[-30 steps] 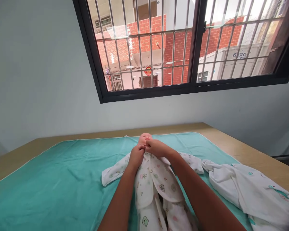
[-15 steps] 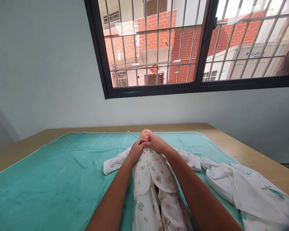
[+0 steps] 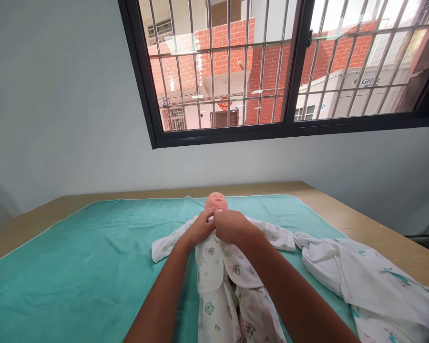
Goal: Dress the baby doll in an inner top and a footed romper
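A baby doll (image 3: 216,200) lies on its back, its head toward the wall. It wears a white printed baby top (image 3: 211,264), sleeves spread to both sides, over printed white trousers (image 3: 209,319). My left hand (image 3: 200,226) pinches the top's collar just below the doll's chin. Beside it, my right hand (image 3: 232,226) is closed at the same spot, fingers curled against the cloth. The bit of collar between the fingertips is hidden by my hands. Below, the top's front edges part over the trousers.
A teal cloth (image 3: 93,267) covers most of the wooden table (image 3: 346,214). Another white baby garment (image 3: 372,281) lies crumpled at the right, near the doll's sleeve. Behind the table stand a pale wall and a barred window (image 3: 221,128).
My right hand has come down from the doll's face to the collar and turned knuckles up. The doll's face shows more now. My view has shifted slightly.
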Demonstrator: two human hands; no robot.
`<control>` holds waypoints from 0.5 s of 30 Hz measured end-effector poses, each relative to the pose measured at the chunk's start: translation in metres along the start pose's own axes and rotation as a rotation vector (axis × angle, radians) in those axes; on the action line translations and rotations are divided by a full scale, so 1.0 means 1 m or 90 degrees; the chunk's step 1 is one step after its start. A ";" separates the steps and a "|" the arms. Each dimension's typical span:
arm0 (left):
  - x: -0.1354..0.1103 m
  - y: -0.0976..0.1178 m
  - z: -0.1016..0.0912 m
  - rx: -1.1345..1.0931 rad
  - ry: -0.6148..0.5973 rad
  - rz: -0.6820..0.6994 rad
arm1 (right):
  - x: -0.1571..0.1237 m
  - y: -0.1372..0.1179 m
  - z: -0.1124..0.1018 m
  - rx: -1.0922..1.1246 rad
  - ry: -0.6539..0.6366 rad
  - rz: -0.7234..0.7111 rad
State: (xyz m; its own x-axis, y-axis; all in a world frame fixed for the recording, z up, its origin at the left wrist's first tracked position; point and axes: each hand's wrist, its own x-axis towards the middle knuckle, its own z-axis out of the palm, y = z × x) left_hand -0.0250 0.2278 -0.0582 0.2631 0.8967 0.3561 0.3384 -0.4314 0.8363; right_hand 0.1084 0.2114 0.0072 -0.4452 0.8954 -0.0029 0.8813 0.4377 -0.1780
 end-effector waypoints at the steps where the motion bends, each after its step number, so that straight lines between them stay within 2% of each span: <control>1: 0.000 0.003 -0.001 0.005 -0.010 0.005 | -0.003 -0.005 -0.002 -0.015 -0.010 0.000; 4: 0.001 0.011 -0.004 0.023 -0.063 0.004 | -0.005 -0.012 -0.010 -0.060 -0.069 0.011; 7: 0.000 0.021 -0.007 0.044 -0.112 -0.004 | -0.002 -0.007 -0.016 -0.077 -0.113 0.020; 12: -0.004 0.030 -0.012 0.060 -0.164 -0.006 | 0.001 0.005 -0.017 -0.034 -0.124 -0.037; 15: -0.007 0.035 -0.015 0.071 -0.181 -0.014 | 0.001 0.007 -0.018 -0.014 -0.130 -0.040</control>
State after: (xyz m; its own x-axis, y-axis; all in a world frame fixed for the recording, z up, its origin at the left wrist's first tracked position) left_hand -0.0291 0.2079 -0.0253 0.4922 0.8484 0.1946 0.4396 -0.4353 0.7857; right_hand 0.1177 0.2167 0.0240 -0.5207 0.8317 -0.1926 0.8528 0.4962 -0.1629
